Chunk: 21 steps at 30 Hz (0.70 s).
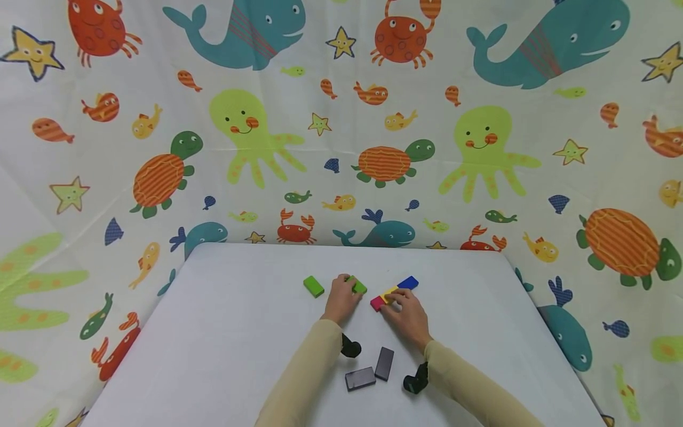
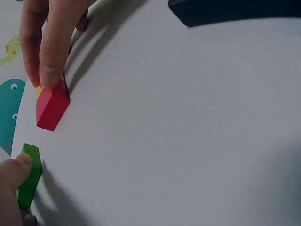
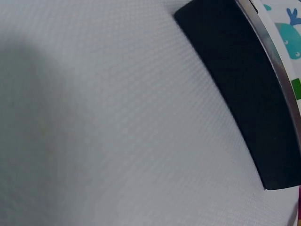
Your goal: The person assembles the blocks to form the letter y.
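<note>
In the head view, my left hand point(image 1: 343, 299) pinches a green block point(image 1: 357, 286) at the middle of the table. The thumb lies against that green block point(image 2: 31, 179) in the left wrist view. To the right, my right hand point(image 1: 411, 314) grips a yellow block point(image 1: 391, 295) between thumb and fingers. A red block point(image 1: 377, 303) adjoins the yellow one at its near left end, and a blue block point(image 1: 408, 283) at its far right end, forming a slanting row. Fingers partly cover the yellow block; the red block point(image 2: 52, 106) shows plainly from the left wrist.
A second green block point(image 1: 313, 286) lies left of my left hand. Two dark grey blocks, one crosswise point(image 1: 360, 378) and one lengthwise point(image 1: 384, 363), lie between my forearms. The white table point(image 1: 240, 332) ends at a cloth printed with sea animals.
</note>
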### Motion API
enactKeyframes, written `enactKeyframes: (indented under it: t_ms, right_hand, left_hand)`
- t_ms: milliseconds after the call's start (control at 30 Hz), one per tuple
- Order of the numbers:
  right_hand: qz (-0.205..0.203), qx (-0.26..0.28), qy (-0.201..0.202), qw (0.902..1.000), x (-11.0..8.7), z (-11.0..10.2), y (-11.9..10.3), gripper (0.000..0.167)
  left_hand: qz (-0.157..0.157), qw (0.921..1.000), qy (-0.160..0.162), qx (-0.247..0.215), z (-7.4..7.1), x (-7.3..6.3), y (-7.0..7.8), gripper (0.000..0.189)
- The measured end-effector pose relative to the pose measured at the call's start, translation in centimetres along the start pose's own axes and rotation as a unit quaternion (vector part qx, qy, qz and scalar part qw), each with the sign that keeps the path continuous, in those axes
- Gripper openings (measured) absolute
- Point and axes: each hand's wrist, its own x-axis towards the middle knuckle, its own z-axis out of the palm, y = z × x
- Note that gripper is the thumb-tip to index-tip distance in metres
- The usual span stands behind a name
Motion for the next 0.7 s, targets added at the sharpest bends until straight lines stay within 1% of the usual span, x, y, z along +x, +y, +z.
enactKeyframes:
  t_ms: [133, 333, 400, 567, 700]
  right_hand:
    - [-0.005, 0.000, 0.005, 1.0000, 0.0, 0.0, 0.0, 0.031]
    - [-0.007, 0.001, 0.007, 1.0000, 0.0, -0.1, 0.0, 0.031]
    - [-0.008, 0.003, 0.007, 0.9999, -0.1, -0.2, -0.1, 0.031]
    - [-0.008, 0.001, 0.009, 0.9999, 0.0, -0.2, -0.1, 0.031]
    - [-0.009, -0.001, 0.010, 0.9999, 0.0, 0.0, -0.1, 0.031]
  left_hand:
    - [-0.004, 0.9998, -0.018, -0.007, -0.3, -0.1, 0.3, 0.042]
    - [0.001, 0.9995, -0.026, -0.017, -0.2, 0.1, 0.4, 0.041]
    - [0.000, 0.9991, -0.034, -0.024, -0.2, 0.1, 0.6, 0.041]
    - [-0.004, 0.9983, -0.053, -0.025, -0.1, 0.3, 0.9, 0.041]
    - [0.001, 0.9982, -0.056, -0.024, -0.2, 0.3, 1.2, 0.038]
